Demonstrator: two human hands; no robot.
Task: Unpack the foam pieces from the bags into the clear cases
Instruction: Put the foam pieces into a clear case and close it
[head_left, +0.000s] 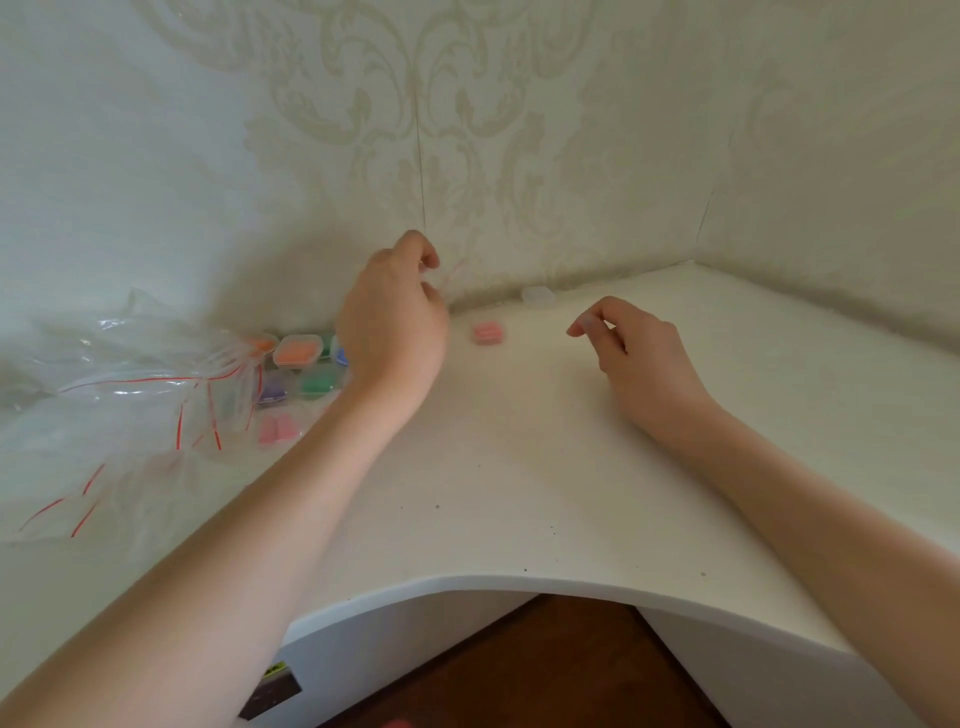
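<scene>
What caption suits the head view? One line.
Both hands hover over a white table: pink foam pieces between them, filled cases and empty bags at left.

Left hand (395, 322) pinches a faint clear bag (451, 275) above the white table (519, 467); right hand (628, 343) hovers, fingers loosely curled.
</scene>
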